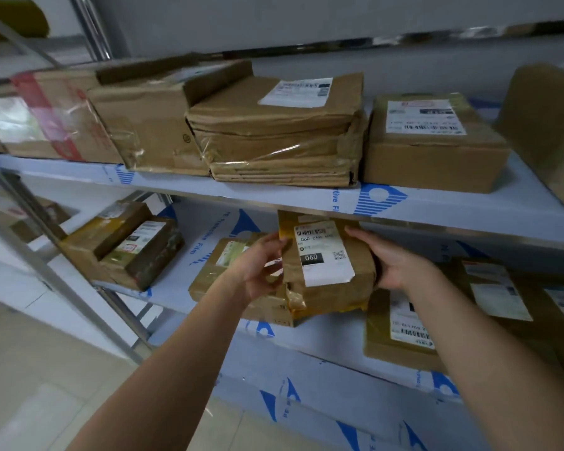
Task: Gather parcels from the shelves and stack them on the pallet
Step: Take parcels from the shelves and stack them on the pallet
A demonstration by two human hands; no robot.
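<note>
Fingers of the left hand (261,271) and right hand (393,266) grasp the labelled parcel (326,258) over the lower shelf (183,275) at centre; parcels at twelve o'clock remain, pallet unseen, so gathering seems early.

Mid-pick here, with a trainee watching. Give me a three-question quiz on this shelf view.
1. True or false: both hands are on the parcel labelled 060.
2. Which shelf is that parcel at? A) upper shelf B) lower shelf C) floor
3. Fill in: the left hand is at the parcel's ___ side.

Key:
1. True; the right hand grips the opposite side.
2. B, the lower shelf, under the upper shelf.
3. left
</note>
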